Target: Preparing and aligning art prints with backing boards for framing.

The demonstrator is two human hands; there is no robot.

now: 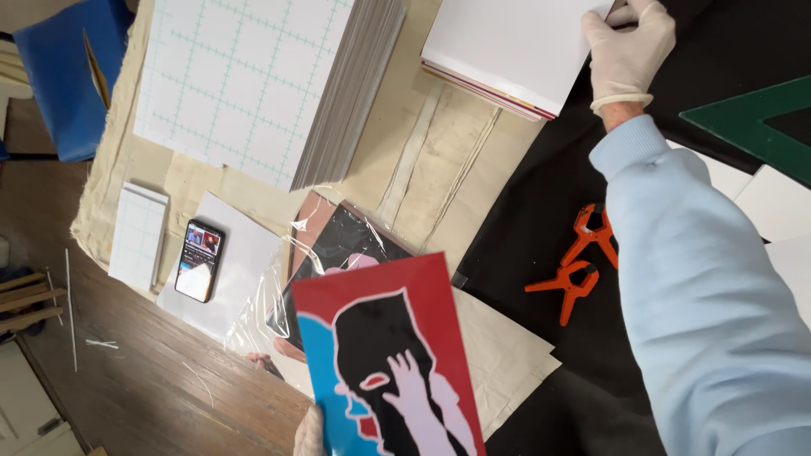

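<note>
My left hand (pixel 309 432), gloved, shows only at the bottom edge, gripping the lower left corner of a glossy print (pixel 384 355) with a red, blue and black figure design. My right hand (pixel 627 46), in a white glove with a light blue sleeve behind it, reaches to the top of the view. It pinches the right edge of a white board on a small stack of boards (pixel 503 55). Under the print lie more prints in clear plastic wrap (pixel 325 245).
A tall stack of gridded white boards (pixel 262 80) lies on a beige cloth (pixel 431 160). A phone (pixel 199 260) rests on white sheets at left. Two orange clamps (pixel 583 262) sit on a black mat (pixel 541 219). A green triangle ruler (pixel 760 122) is at right, a blue chair (pixel 63 76) at top left.
</note>
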